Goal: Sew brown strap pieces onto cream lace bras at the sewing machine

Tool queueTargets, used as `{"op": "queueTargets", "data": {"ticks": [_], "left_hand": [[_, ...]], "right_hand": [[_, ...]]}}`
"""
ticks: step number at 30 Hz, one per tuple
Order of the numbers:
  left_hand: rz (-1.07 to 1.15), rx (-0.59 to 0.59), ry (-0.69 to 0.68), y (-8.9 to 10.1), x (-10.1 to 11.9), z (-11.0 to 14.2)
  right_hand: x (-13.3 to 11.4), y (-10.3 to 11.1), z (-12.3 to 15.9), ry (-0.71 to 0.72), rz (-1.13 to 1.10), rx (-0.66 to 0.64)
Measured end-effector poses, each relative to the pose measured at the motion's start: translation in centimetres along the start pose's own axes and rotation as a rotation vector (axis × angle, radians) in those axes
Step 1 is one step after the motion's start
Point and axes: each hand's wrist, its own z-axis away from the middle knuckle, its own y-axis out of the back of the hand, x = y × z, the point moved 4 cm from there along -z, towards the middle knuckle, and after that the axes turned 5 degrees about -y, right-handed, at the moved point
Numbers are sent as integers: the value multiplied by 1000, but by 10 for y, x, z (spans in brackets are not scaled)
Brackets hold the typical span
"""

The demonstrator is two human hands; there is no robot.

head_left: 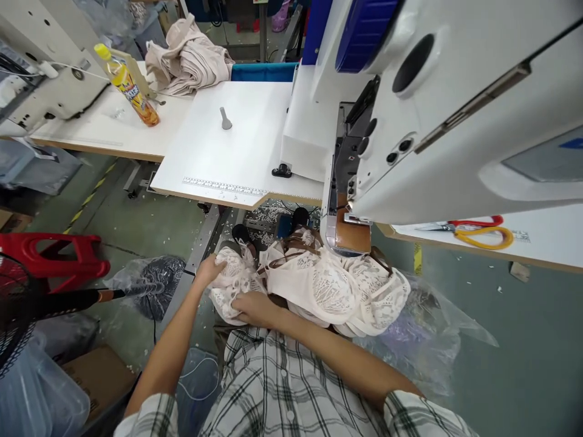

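Observation:
Both of my hands are at a bunch of cream lace bras [233, 279] low in front of me, left of the sewing machine [359, 224]. My left hand [208, 271] grips the bunch at its upper left edge, fingers partly hidden by the lace. Lower down, my right hand [255, 308] pinches the same bunch from the right, its fingertips buried in the fabric. More lace bras [334, 288] with brown straps lie heaped to the right, beneath the machine's tan-covered arm [353, 235].
Scissors [483, 233] with red and yellow handles lie on the right tabletop. The white worktable [228, 145] carries a small grey piece [225, 119]. Farther back are a yellow-capped bottle [130, 88] and folded beige fabric [191, 60]. A red stool [54, 255] and black fan [18, 309] stand left.

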Motion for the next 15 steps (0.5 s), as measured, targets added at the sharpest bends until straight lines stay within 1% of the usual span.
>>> {"op": "queueTargets", "data": {"ticks": [3, 5, 7, 8, 10, 11, 12, 13, 14, 15], "left_hand": [[73, 1, -23, 16, -27, 12], [122, 26, -2, 26, -41, 23], [173, 84, 17, 33, -42, 32], [199, 129, 20, 36, -35, 37], [257, 232, 5, 41, -8, 48], [294, 282, -16, 45, 12, 56], [341, 308, -55, 47, 35, 65], [398, 304, -112, 49, 61, 76], [460, 261, -195, 50, 90, 89], [553, 148, -295, 49, 120, 104]], "right_hand": [[-36, 22, 31, 145, -52, 33], [-56, 44, 57, 233, -139, 106], [-68, 69, 85, 275, -238, 159], [-70, 83, 99, 272, -276, 175], [-74, 113, 127, 248, -344, 201], [-75, 129, 141, 227, -379, 199], [-76, 146, 156, 198, -421, 190], [-76, 163, 170, 154, -471, 172], [-76, 179, 184, 94, -520, 153], [-75, 195, 199, 23, -564, 146]]}}
